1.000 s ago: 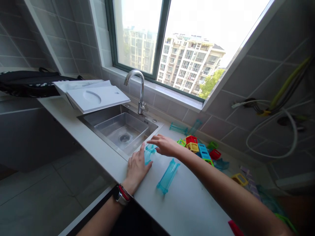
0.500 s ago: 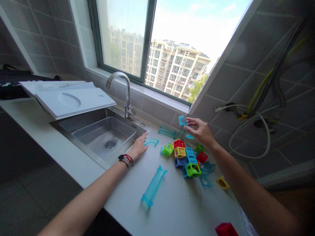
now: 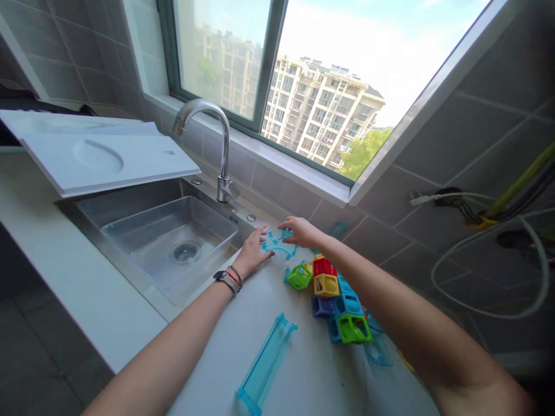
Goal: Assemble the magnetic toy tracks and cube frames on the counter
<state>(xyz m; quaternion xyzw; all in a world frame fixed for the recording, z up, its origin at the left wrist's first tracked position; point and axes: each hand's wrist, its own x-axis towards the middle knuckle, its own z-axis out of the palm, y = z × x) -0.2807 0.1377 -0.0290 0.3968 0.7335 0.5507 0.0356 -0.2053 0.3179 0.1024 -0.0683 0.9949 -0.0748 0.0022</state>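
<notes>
The left wrist (image 3: pixel 241 270) wears a watch (image 3: pixel 221 277) (pale-grey strap (image 3: pixel 229 282)), plus red and dark bracelets (image 3: pixel 236 275).

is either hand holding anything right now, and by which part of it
The right hand seems to have the clear blue curved plastic by its right end; the left hand is at its left end. A firm grip cannot be told.

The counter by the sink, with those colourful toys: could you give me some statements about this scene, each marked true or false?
1. The left hand and the right hand are both close to a curved blue piece. True.
2. The long blue trough lies in the sink. False: the long blue trough lies on the counter.
3. The blocks are all green. False: the red block and the yellow block are not.
4. A building shows through the window. True.
</notes>
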